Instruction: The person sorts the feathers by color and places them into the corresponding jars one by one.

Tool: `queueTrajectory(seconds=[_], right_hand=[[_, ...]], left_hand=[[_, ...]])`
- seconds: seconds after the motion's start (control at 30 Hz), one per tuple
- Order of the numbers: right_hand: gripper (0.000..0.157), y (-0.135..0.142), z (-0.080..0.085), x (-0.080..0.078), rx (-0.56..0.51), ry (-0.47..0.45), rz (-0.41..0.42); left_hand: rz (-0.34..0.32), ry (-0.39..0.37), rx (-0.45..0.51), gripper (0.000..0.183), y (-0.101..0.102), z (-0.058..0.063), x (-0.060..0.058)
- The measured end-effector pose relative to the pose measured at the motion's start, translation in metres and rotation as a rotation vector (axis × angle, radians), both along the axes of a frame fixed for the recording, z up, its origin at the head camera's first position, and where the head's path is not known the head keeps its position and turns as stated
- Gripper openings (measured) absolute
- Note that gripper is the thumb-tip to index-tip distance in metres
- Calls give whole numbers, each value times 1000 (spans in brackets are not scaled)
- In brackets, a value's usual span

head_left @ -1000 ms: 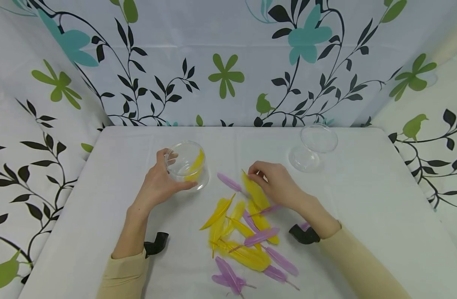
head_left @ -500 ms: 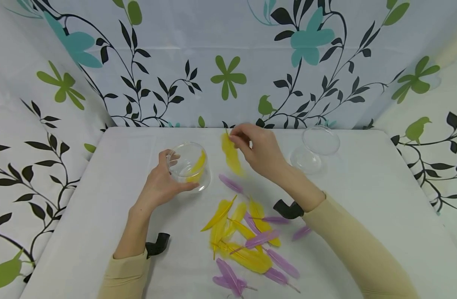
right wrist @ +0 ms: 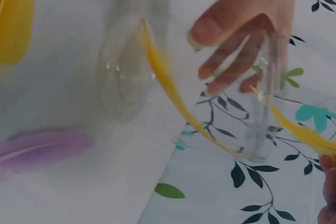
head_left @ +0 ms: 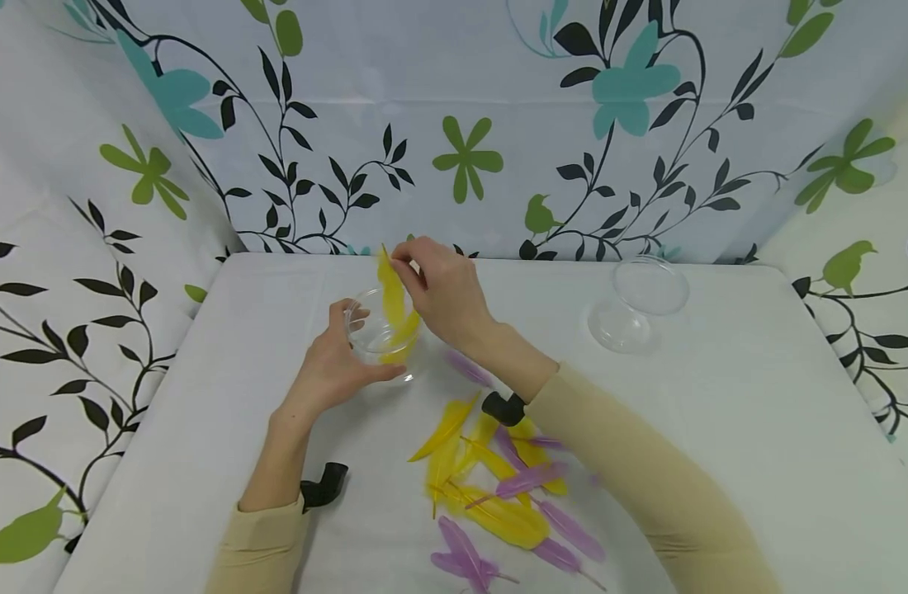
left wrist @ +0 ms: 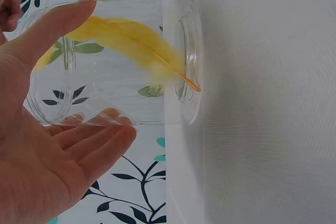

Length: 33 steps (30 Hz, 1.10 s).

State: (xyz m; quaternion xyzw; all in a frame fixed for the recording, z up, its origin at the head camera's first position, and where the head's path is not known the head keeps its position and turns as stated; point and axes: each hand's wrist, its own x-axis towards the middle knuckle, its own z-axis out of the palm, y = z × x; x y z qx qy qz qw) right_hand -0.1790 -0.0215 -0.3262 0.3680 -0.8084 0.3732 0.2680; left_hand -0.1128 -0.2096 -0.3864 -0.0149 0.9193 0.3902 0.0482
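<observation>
My left hand is curled round an upright clear jar, with the thumb on one side and fingers on the other. The jar's base is at the white tabletop. Inside it leans a yellow feather, its quill tip down at the base. Thumb and fingertips of my right hand pinch a second yellow feather near its quill end. That feather hangs down over the jar's mouth, its lower part overlapping the opening in the head view.
Loose yellow feathers and purple feathers lie in a pile at the table's middle front. One purple feather lies near the jar. Another clear jar stands at the back right. Patterned curtains surround the table.
My right hand has lifted a yellow feather from the pile and carried it up and left to the jar's mouth. The left hand keeps its hold on the jar.
</observation>
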Motion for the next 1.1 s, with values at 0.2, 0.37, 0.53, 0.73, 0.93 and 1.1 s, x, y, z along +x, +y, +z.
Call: queueTrajectory(seconds=[0.2,0.37,0.53,0.73,0.93,1.1], right_hand=[[9,-6,-25,3,122,-99,-36],[10,-5,-30,7,204,-229,-24],[12,-4,-27,7,296,-354,-29],[14,1,-26,8,347,-444,-24],[16,15,-17,13,278,-433,25],[18,35,-9,20,239,-391,10]], left_hand=[[-6,0,-13,112,1,1,0],[-12,-6,-10,112,1,3,0],[-12,-3,-8,111,1,3,0],[-16,14,-20,112,1,3,0],[-14,13,-23,112,1,4,0],[-11,-1,-20,112,2,3,0]])
